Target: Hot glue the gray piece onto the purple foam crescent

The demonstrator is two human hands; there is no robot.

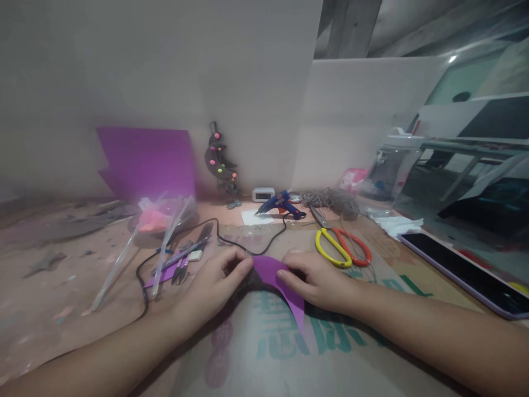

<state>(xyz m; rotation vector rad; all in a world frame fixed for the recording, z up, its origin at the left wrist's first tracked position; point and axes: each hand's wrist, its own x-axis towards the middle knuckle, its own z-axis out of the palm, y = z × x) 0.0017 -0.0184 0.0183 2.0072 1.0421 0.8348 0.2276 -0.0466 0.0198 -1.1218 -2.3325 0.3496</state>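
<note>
A curved purple foam piece point(285, 289) lies on printed cardboard point(289, 353) in front of me, over something dark. My left hand point(217, 284) is curled with its fingertips pinching the piece's left end. My right hand point(318, 281) presses on the piece's right side with bent fingers. The two hands nearly meet over the piece.
Yellow and orange scissors point(343, 248) lie right of my hands; a phone point(467, 270) further right. A blue glue gun point(281, 205) with black cord point(248, 245), a small clock point(263, 194), twine point(334, 201), a purple sheet point(149, 162), glue sticks point(165, 245) and a moon ornament point(221, 160) stand behind.
</note>
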